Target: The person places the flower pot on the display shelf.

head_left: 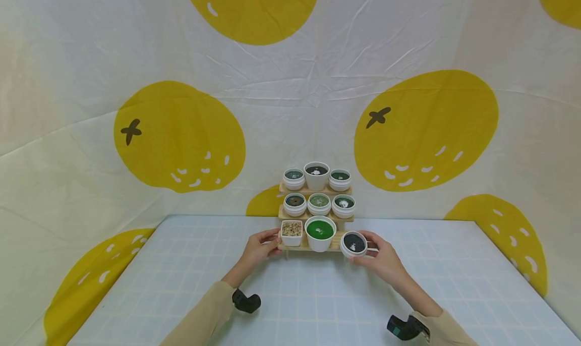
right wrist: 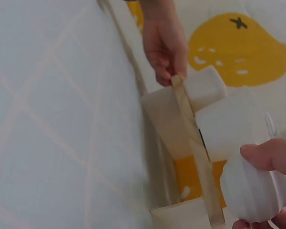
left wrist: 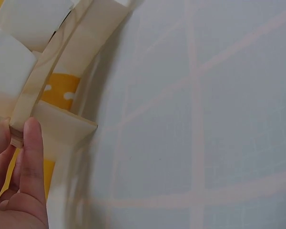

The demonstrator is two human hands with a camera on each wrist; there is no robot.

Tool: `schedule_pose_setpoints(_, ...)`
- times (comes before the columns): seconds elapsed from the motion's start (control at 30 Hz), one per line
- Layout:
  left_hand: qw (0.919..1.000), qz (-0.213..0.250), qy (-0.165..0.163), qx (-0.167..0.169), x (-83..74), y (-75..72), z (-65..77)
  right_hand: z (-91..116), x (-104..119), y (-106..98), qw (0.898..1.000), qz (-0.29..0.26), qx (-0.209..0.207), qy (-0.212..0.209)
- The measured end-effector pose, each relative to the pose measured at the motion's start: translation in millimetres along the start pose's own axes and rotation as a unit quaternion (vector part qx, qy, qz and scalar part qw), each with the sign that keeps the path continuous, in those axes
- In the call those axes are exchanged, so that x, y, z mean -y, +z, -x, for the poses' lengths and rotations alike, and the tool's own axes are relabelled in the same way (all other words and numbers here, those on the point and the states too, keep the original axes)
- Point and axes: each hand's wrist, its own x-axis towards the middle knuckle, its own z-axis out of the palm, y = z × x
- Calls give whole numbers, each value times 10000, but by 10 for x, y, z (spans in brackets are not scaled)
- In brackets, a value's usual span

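Observation:
A three-tier wooden stand carries small white pots. My left hand pinches the left end of its lowest board between thumb and fingers. At the board's right end, my right hand holds a round white pot with a dark filling, tilted toward me. In the right wrist view that pot has ribbed sides; whether it touches the board cannot be told. Beside it stand a larger white cup with a bright green filling and a square white pot of brown-and-cream bits.
Pots with dark or green fillings line the middle board and the top board. The stand is on a pale blue checked tabletop. Behind hangs a white cloth printed with large yellow fruit.

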Motion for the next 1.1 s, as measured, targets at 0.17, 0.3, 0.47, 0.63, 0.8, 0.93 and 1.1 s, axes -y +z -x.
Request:
schedule_pose_setpoints(0.17, 9999, 9, -66, -76, 3, 4, 5, -33, 11, 33, 9999, 136, -41, 27)
schedule_pose_setpoints(0.3, 9998, 45, -125, -143, 1, 14, -7, -74, 16, 39, 9998, 170, -84, 27)
schedule_pose_setpoints(0.47, 9994, 194, -229, -162, -17, 16, -13, -149, 12, 32, 9998, 188, -42, -29)
schedule_pose_setpoints(0.63, 9985, 359, -389, -157, -16, 31, -33, -221, -30, 11, 9998, 178, -78, -80)
schedule_pose_setpoints(0.8, 9976, 469, -474, -157, -14, 45, -19, -263, -45, 14, 10000, 53, -26, -23)
schedule_pose_setpoints(0.93, 9974, 504, -468, -193, -25, 47, -9, -290, -33, 21, 9999, -101, -12, -61)
schedule_pose_setpoints(1.1, 9970, 510, -562, -143, -41, 63, -7, -287, -43, 7, 9993, -349, -6, -166)
